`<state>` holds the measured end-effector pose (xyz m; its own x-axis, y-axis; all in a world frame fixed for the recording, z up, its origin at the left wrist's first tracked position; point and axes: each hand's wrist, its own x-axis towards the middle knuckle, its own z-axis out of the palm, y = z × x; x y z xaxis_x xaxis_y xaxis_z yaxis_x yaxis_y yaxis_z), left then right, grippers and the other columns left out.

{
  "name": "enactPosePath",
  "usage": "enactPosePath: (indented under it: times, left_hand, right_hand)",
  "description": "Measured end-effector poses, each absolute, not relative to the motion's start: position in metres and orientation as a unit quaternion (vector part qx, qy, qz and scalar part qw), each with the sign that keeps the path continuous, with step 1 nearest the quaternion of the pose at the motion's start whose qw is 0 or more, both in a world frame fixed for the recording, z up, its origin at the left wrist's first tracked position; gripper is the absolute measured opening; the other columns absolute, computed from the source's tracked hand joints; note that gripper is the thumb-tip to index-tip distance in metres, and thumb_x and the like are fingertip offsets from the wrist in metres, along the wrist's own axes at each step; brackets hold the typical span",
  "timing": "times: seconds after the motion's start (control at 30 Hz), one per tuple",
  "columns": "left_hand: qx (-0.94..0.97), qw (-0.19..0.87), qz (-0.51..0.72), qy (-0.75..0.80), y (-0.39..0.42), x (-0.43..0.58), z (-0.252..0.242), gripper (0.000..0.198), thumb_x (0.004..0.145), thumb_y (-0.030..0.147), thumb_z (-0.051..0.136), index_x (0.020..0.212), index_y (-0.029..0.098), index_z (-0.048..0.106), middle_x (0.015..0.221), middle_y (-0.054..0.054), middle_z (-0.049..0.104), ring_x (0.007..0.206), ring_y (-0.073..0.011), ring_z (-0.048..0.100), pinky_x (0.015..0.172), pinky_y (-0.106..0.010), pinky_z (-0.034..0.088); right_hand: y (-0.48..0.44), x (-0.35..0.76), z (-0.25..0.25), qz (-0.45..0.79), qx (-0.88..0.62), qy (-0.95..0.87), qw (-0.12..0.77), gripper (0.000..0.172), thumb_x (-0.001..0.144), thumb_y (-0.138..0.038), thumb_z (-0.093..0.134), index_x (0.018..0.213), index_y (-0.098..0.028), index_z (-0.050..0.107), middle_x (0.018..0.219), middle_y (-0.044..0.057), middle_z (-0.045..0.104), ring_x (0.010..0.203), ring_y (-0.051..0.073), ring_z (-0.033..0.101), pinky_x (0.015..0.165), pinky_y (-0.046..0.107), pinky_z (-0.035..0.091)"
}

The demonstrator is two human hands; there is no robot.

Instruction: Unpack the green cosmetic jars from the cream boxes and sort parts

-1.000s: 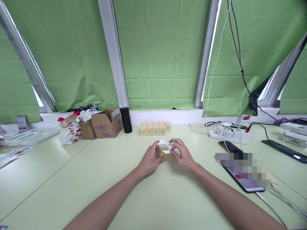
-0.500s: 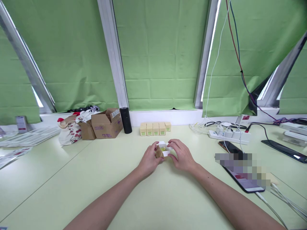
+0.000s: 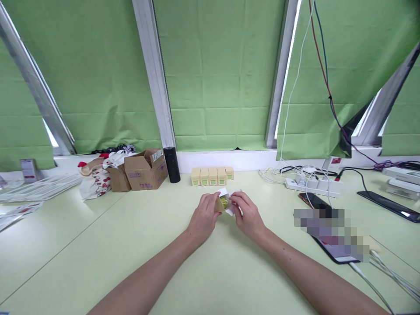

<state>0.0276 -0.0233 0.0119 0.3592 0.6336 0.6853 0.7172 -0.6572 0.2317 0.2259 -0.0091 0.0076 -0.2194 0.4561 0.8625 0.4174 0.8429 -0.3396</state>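
Observation:
Between my hands, above the middle of the table, is a small cardboard box (image 3: 219, 206) with its white-lined flaps standing open. Something yellow-green (image 3: 224, 201) shows inside it; its kind is too small to make out. My left hand (image 3: 204, 214) is closed around the box's left side. With thumb and fingers bent together, my right hand (image 3: 248, 213) pinches a white flap (image 3: 230, 209) at the box's right. Beyond my hands, several small tan boxes (image 3: 209, 175) with green labels stand in a row.
A black cylinder (image 3: 172, 165), an open carton (image 3: 146, 170) and a printed cloth bag (image 3: 96, 181) stand at the back left. To the right lie a white power strip (image 3: 313, 187), phones (image 3: 315, 202) and charging cables (image 3: 397, 275). Papers (image 3: 42, 186) lie at far left.
The box has turned and tipped, so its opening faces more to the right and more of the yellow-green content shows. My right fingers have closed in on the flap.

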Motion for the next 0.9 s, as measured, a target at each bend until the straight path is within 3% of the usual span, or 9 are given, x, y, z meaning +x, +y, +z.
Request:
enactPosePath:
  times: [0.13,0.23,0.57,0.9]
  left_hand:
    - [-0.834,0.096,-0.361,-0.406,-0.025,0.029,0.011,0.068,0.091,0.005,0.057,0.151,0.024,0.031,0.129,-0.013,0.060,0.123,-0.0312,0.054,0.089,-0.048,0.059]
    - [-0.840,0.126,-0.342,-0.402,-0.024,0.029,0.009,0.067,0.092,0.005,0.053,0.152,0.023,0.029,0.130,-0.014,0.061,0.123,-0.0309,0.055,0.083,-0.044,0.062]
    - [-0.845,0.173,-0.301,-0.406,-0.023,0.029,0.005,0.063,0.094,0.006,0.051,0.152,0.018,0.030,0.129,-0.016,0.062,0.123,-0.0301,0.056,0.069,-0.034,0.062]
    - [-0.835,0.165,-0.316,-0.419,-0.022,0.027,0.008,0.066,0.094,0.009,0.050,0.155,0.020,0.027,0.131,-0.017,0.061,0.124,-0.0318,0.055,0.074,-0.038,0.062]
  right_hand:
    - [-0.009,0.222,0.006,0.114,-0.346,-0.747,0.557,0.013,0.097,-0.024,0.055,0.102,-0.022,0.067,0.107,0.010,0.062,0.074,0.018,0.063,0.066,0.036,0.060]
    - [-0.007,0.220,0.003,0.151,-0.376,-0.725,0.557,0.014,0.093,-0.030,0.060,0.095,-0.021,0.070,0.105,0.009,0.061,0.067,0.016,0.059,0.062,0.035,0.057]
    - [-0.006,0.210,0.000,0.201,-0.410,-0.683,0.569,0.015,0.088,-0.025,0.061,0.074,-0.022,0.065,0.091,0.006,0.062,0.072,0.019,0.058,0.065,0.034,0.052]
    - [-0.007,0.216,0.003,0.253,-0.390,-0.647,0.605,0.014,0.089,-0.032,0.061,0.081,-0.021,0.064,0.098,0.008,0.072,0.086,0.023,0.067,0.080,0.038,0.058]
